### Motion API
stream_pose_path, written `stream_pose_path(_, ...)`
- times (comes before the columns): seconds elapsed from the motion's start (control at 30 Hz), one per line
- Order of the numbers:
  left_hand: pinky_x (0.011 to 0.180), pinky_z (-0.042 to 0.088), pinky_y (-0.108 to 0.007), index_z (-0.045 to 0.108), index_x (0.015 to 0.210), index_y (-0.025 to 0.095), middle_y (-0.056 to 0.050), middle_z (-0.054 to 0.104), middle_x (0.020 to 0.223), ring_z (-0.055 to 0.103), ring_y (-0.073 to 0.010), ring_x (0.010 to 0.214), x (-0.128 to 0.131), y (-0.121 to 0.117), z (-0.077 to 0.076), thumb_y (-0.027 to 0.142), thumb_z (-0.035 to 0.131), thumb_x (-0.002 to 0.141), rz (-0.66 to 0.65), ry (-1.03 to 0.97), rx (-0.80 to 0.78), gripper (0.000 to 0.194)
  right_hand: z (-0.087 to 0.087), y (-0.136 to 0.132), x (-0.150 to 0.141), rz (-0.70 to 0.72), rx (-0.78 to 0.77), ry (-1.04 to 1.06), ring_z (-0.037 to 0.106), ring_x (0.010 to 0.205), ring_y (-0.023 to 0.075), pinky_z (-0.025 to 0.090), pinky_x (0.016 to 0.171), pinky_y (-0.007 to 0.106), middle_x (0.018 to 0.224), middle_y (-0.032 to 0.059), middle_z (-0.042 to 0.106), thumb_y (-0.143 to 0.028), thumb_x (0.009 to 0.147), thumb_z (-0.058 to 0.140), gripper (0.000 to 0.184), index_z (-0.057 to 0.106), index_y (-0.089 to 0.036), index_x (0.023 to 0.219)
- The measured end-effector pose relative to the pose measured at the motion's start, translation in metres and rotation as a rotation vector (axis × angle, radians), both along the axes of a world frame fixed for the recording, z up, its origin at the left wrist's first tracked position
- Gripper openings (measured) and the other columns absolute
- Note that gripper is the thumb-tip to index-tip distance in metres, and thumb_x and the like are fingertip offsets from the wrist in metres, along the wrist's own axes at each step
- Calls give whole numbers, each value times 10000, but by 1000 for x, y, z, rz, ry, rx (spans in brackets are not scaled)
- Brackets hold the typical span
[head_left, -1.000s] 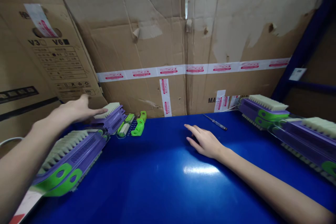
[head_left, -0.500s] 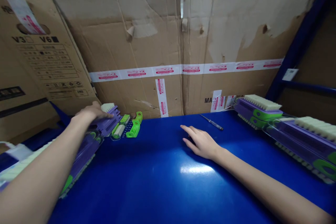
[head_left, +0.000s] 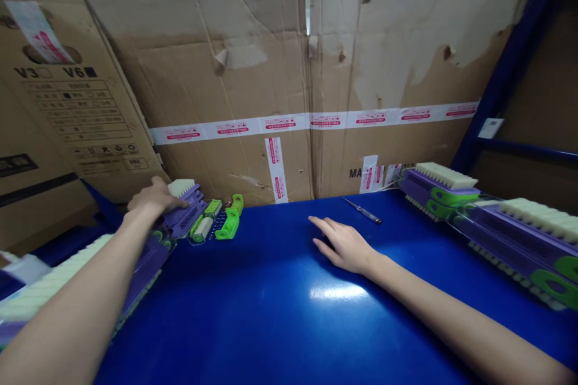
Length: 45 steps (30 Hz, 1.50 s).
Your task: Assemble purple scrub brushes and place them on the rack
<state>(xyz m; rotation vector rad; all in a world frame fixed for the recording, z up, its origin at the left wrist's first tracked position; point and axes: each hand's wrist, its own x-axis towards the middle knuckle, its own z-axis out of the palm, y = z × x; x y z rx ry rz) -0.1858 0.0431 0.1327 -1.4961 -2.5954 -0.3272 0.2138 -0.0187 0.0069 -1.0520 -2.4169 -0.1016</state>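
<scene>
Left hand: from my remote seat I saw the left hand (head_left: 156,197) at the far purple brush unit (head_left: 187,213), its thumb lying along the purple casing; the other fingertips were hidden, so I could not tell whether they had closed on it.
Far purple brush unit: it was at the table's back left, pale bristles (head_left: 181,187) upward, beside the small green-and-grey parts (head_left: 204,225).
Near purple brush unit: it lay partly behind the left forearm (head_left: 115,277), nearer to me.
Right hand: I saw the right hand (head_left: 345,245) palm down over the middle of the blue table (head_left: 253,319), fingers loosely spread and grasping nothing.
Screwdriver: the slim screwdriver (head_left: 362,211) lay just beyond that hand.
Green brackets: one green bracket (head_left: 228,225) stood right of the small parts.
Right-hand units: two more purple units (head_left: 436,194) lay end to end.
Backdrop: taped cardboard (head_left: 235,90) rose behind everything.
</scene>
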Motion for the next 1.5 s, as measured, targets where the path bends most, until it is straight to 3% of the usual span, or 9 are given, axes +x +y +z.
stream_pose_path(0.1, 789, 467, -425, 319, 1235, 68, -292, 499, 1262, 512, -415, 1138, 24, -10, 12, 571, 581, 708, 5, 40, -62, 774, 1, 0, 0, -2, -10, -2, 621, 921, 233, 512, 799, 379, 1079, 148, 613, -309, 938, 361, 456, 355, -120, 1353)
stream_pose_path(0.27, 789, 464, -445, 318, 1229, 62, -305, 514, 1212, 519, -426, 1108, 62, -17, 28, 514, 622, 699, -53, 111, 17, 760, 0, 0, 0, -2, -10, 5, 624, 897, 219, 513, 796, 374, 1067, 133, 613, -309, 937, 363, 454, 342, -149, 1362)
stream_pose_path(0.4, 785, 472, -458, 331, 1241, 67, -271, 558, 1134, 557, -403, 1046, 96, -23, 28, 500, 614, 708, -291, 173, 110, 743, -1, 1, 0, -2, -15, -1, 623, 887, 217, 516, 796, 377, 1069, 138, 608, -306, 938, 361, 456, 337, -139, 1362)
stream_pose_path(0.5, 799, 476, -429, 345, 1250, 145, -194, 587, 1121, 588, -353, 1009, 124, -26, 14, 521, 670, 643, -455, 107, 119, 784, 0, 0, 0, -13, -9, -1, 615, 929, 235, 518, 812, 393, 1085, 147, 602, -308, 938, 356, 459, 339, -129, 1361)
stream_pose_path(0.7, 851, 467, -400, 366, 1231, 185, -156, 551, 1175, 559, -325, 1076, 171, -27, -32, 386, 727, 591, -1014, 9, 42, 762, 1, 1, 3, -18, 132, 106, 480, 1162, 298, 460, 939, 484, 1281, 181, 483, -332, 890, 466, 551, 294, -167, 1387)
stream_pose_path(0.87, 870, 463, -404, 402, 1187, 208, -128, 548, 1159, 554, -307, 1074, 197, -31, -62, 327, 740, 574, -1232, -134, 35, 710, -4, 7, 6, -41, 161, 205, 391, 1250, 353, 392, 980, 580, 1347, 205, 390, -395, 819, 579, 721, 221, -192, 1410)
stream_pose_path(1.27, 990, 410, -413, 343, 1289, 222, -122, 477, 1292, 479, -282, 1194, 186, -29, -90, 460, 760, 586, -1245, -385, 66, 852, -13, 18, 11, -8, -107, 372, 393, 1289, 299, 352, 1049, 507, 1377, 175, 377, -403, 769, 659, 859, 155, -215, 1438)
stream_pose_path(1.37, 1009, 396, -420, 272, 1341, 207, -141, 453, 1322, 461, -271, 1216, 174, -32, -99, 450, 714, 661, -1182, -332, 142, 847, -15, 21, 12, -47, -109, 393, 386, 1292, 296, 344, 1055, 503, 1376, 176, 377, -417, 781, 646, 854, 144, -209, 1440)
stream_pose_path(1.5, 977, 399, -464, 334, 1317, 180, -153, 488, 1280, 461, -292, 1197, 159, -40, -115, 367, 547, 815, -1026, -82, 313, 577, -17, 24, 12, -171, -76, 412, 384, 1285, 319, 357, 1026, 536, 1352, 180, 387, -428, 799, 612, 825, 141, -217, 1442)
